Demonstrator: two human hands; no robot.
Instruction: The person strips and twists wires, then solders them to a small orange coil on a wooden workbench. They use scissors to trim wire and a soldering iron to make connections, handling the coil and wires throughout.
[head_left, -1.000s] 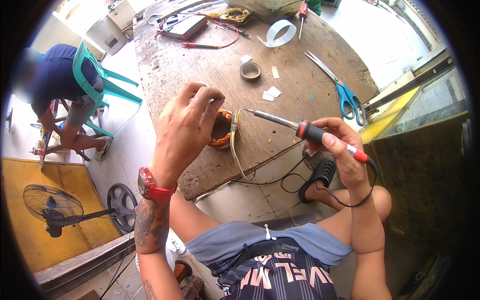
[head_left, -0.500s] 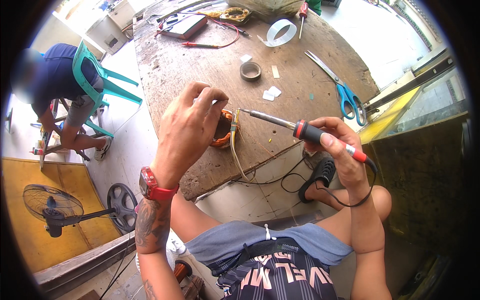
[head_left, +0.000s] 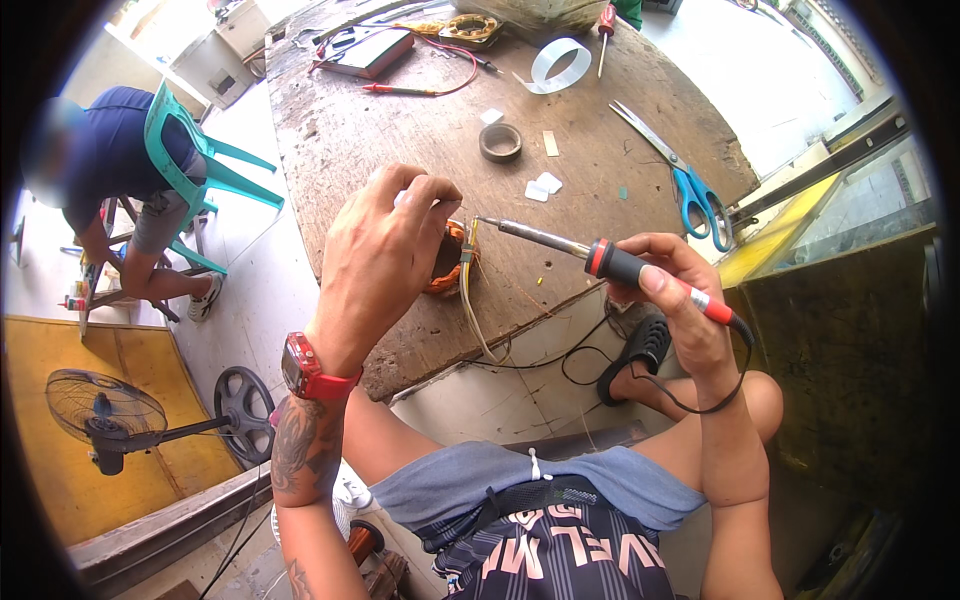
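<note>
In my right hand (head_left: 680,290) is a soldering iron (head_left: 625,265) with a black and red handle, its metal tip pointing left. The tip sits at the upper ends of several thin yellowish and grey wires (head_left: 467,295). These wires run down beside a coil of orange copper windings (head_left: 447,278) near the table's front edge. My left hand (head_left: 385,250) is closed in a pinch just above the coil and partly covers it. Whatever lies between its fingertips is hidden or too thin to make out. A red watch sits on my left wrist.
The worn wooden table (head_left: 400,130) also carries a tape roll (head_left: 501,143), blue-handled scissors (head_left: 690,190), a white strip coil (head_left: 562,68), a screwdriver (head_left: 605,35) and a meter with probes (head_left: 362,50). A fan (head_left: 105,425) and a seated person (head_left: 125,150) are at left.
My left hand has shifted very slightly to the right at the fingertips. The soldering iron tip has barely moved, and the coil stays in place.
</note>
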